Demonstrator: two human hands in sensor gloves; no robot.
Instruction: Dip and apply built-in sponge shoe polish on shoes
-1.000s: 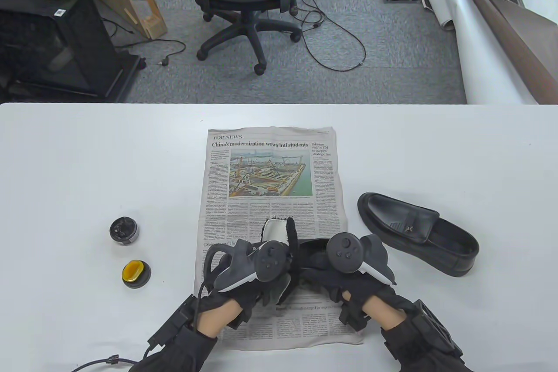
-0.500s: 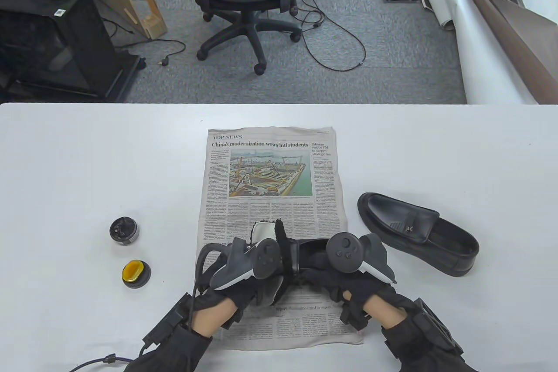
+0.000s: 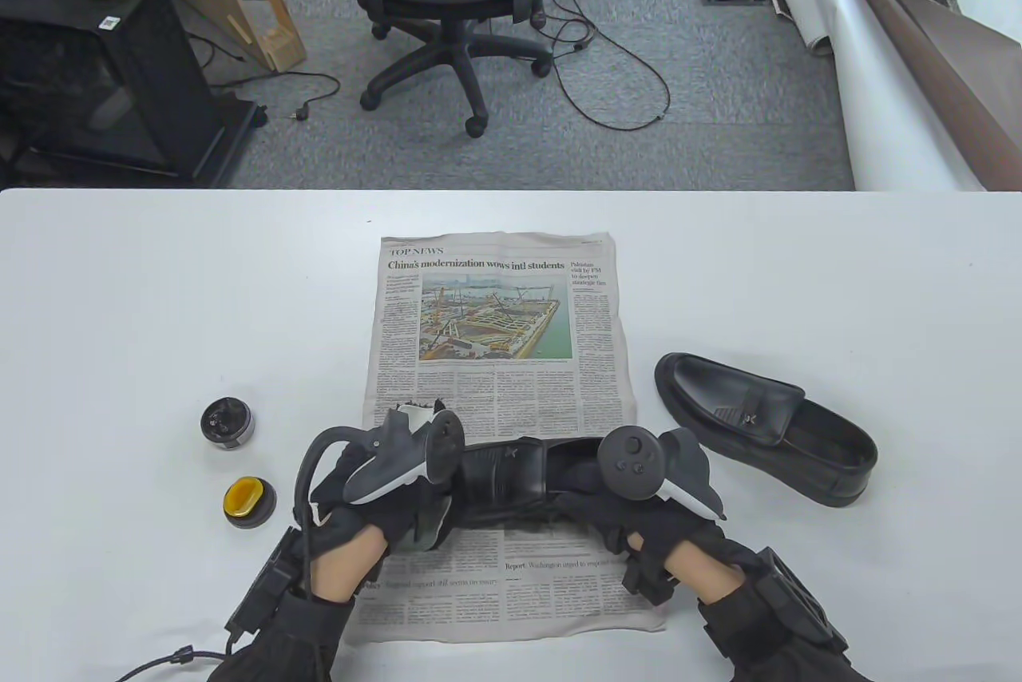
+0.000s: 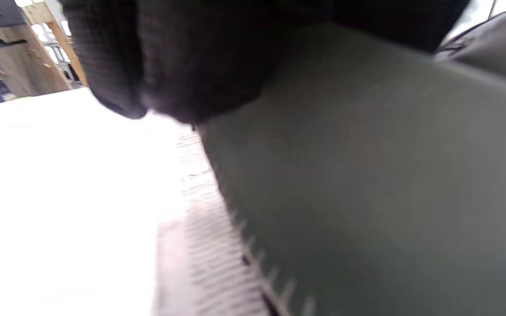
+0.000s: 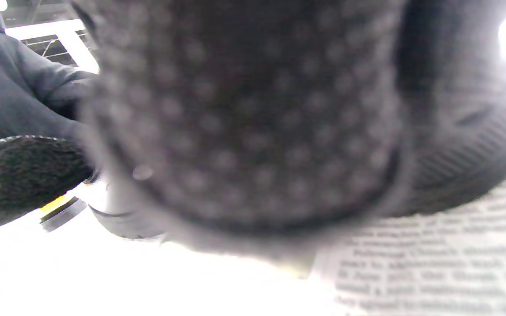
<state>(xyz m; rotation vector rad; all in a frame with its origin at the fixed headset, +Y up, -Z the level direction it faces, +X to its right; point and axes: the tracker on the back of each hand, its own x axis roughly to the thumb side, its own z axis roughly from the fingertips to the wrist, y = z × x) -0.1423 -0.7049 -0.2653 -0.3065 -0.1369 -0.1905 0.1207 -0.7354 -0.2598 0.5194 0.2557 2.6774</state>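
- The shoe (image 3: 511,474) lies on the newspaper (image 3: 495,315), its long side running from 9 to 3 o'clock, between my two hands
- My left hand (image 3: 375,490) grips a brush (image 3: 415,414) by the shoe's 9 o'clock end
- My right hand (image 3: 639,498) holds the 3 o'clock end
- The open polish tin (image 3: 227,422) sits on the tabletop at 9 o'clock, nearer my left hand

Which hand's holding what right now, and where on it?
Right hand holds the shoe on the newspaper at its heel end. Left hand holds a white-backed applicator; the exact grip is hidden.

Two black shoes are showing, one (image 3: 511,478) between the hands, one (image 3: 762,426) right of them; two polish tins (image 3: 227,423) (image 3: 249,502) are sitting left.
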